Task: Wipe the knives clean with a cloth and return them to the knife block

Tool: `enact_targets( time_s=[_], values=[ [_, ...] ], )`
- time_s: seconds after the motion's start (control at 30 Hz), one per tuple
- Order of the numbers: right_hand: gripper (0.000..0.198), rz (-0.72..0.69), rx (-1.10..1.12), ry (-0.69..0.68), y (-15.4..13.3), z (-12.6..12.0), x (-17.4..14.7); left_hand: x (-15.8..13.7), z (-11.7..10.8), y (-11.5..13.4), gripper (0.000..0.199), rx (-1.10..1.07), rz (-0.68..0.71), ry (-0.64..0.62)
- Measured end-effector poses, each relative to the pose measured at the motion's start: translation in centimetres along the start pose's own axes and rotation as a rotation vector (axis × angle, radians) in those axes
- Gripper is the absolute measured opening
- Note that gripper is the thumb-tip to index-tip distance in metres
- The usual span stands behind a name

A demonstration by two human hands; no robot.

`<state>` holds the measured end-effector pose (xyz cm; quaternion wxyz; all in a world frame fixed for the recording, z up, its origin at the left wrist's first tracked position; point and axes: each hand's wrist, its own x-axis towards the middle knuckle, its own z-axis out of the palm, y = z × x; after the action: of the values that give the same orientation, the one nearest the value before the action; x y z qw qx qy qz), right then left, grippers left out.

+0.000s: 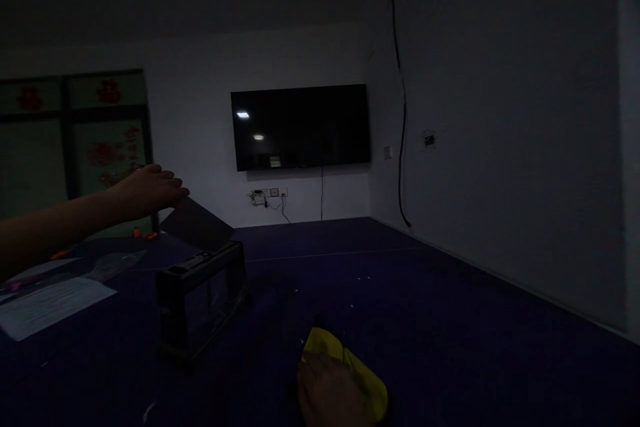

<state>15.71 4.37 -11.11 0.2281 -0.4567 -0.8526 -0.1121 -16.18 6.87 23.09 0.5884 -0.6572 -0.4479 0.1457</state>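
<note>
My left hand (153, 187) pinches a stiff-looking sheet of paper (197, 223) by its upper left corner. The sheet slants down to the right, its lower edge at the top slot of a black, box-shaped machine (173, 317) with a see-through bin, which looks like a small paper shredder. How far the paper sits inside the slot cannot be made out. Low in the picture, my right hand (330, 390) is closed over a folded yellow cloth (367, 383) on the dark blue tabletop (450, 347). Its fingertips are partly lost in the dim light.
Left of the machine lie a printed sheet (55, 303) and a clear plastic bag (113, 265). Small orange pieces (145, 235) are farther back. White scraps (364, 278) dot the tabletop. A wall bounds the right side, with a hanging cable (403, 120); a television (303, 127) hangs behind.
</note>
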Motion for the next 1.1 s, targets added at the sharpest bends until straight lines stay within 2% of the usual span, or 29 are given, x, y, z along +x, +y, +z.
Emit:
enact_targets(
  time_s=[0.1,0.2,0.47,0.63,0.87,1.1],
  values=[
    [0.022,0.008,-0.01,-0.026,0.0,-0.1,0.1,0.1,-0.3,-0.1,0.018,0.007,-0.007,-0.043],
    [0.022,-0.009,-0.016,0.014,0.1,0.2,0.1,0.0,-0.3,-0.1,0.016,-0.009,-0.013,-0.071],
    [0.018,-0.031,-0.041,0.112,0.3,1.2,0.1,0.5,0.4,0.0,0.015,-0.004,0.031,-0.023],
    [0.019,-0.06,-0.068,0.117,0.5,1.7,0.1,2.3,0.0,0.8,0.019,-0.057,0.014,-0.002],
    [0.016,-0.047,-0.087,0.06,0.6,1.8,0.3,5.4,1.2,2.7,0.019,-0.121,0.084,0.001],
    [0.015,-0.046,-0.102,0.055,0.8,1.9,0.3,7.8,1.8,2.1,0.015,-0.169,0.146,-0.048]
  ],
)
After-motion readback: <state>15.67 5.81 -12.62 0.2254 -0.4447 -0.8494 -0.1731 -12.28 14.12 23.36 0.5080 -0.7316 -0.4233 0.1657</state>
